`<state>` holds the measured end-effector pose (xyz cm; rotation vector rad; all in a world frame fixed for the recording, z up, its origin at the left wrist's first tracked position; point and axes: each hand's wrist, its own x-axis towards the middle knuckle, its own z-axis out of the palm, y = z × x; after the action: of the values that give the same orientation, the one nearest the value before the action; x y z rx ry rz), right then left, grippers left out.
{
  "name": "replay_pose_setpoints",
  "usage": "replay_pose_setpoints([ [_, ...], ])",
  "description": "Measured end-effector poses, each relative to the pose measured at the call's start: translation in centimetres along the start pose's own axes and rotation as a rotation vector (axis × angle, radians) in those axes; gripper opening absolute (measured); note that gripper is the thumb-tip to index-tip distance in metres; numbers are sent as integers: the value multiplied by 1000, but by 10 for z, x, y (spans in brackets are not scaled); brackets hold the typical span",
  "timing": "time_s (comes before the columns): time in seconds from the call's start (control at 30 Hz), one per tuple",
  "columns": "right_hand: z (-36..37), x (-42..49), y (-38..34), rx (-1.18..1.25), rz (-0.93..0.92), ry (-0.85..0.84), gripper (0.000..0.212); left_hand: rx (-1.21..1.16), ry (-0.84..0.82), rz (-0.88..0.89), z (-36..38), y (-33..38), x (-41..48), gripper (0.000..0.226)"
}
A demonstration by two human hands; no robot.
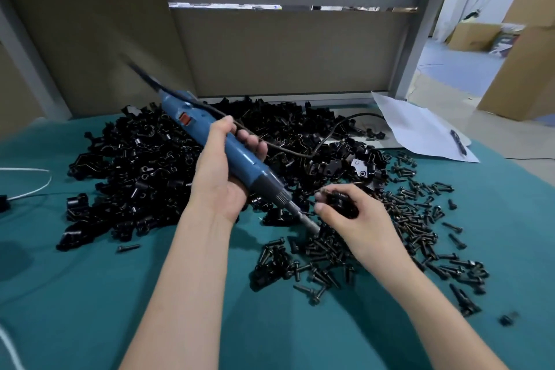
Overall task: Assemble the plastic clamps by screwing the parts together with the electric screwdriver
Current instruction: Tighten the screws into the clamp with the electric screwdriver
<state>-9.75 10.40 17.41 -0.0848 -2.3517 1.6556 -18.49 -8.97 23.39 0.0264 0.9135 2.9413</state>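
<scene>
The left hand (220, 174) grips the blue electric screwdriver (244, 157) around the middle of its barrel, with the fingers curled over the far side and the thumb along the near side. The tool slants across the middle of the worktop (90, 294), which is covered in teal cloth. Its cable end is raised toward the far left and its metal bit (309, 223) points down to the right. The bit's tip sits just beside the heel of the right hand (359, 224), over the screws.

The right hand pinches a small black clamp part (342, 204) between the thumb and curled fingers, just right of the screwdriver's chuck. Whether the bit touches this part cannot be told.

A big heap of black plastic clamp parts (156, 165) spreads from the centre toward the far edge of the worktop. Black screws (414, 219) lie scattered in a looser heap to the right and near the right wrist, and a single screw (128, 247) lies apart at the heap's near left. The screwdriver's dark cable (318, 146) loops over the far part of the heap.

A white sheet of paper (420, 126) with a pen (458, 142) on it lies at the far right corner. A thin white cord (33, 186) runs in from the left edge.
</scene>
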Motion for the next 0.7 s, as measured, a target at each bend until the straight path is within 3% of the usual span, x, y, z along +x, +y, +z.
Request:
replay_pose_setpoints([
  [0.13,0,-19,8,81,-31,54,17,-184,127,5,-2,-3,4,20],
  [0.7,10,-28,9,93,-101,17,29,-226,277,55,-8,-12,7,20],
])
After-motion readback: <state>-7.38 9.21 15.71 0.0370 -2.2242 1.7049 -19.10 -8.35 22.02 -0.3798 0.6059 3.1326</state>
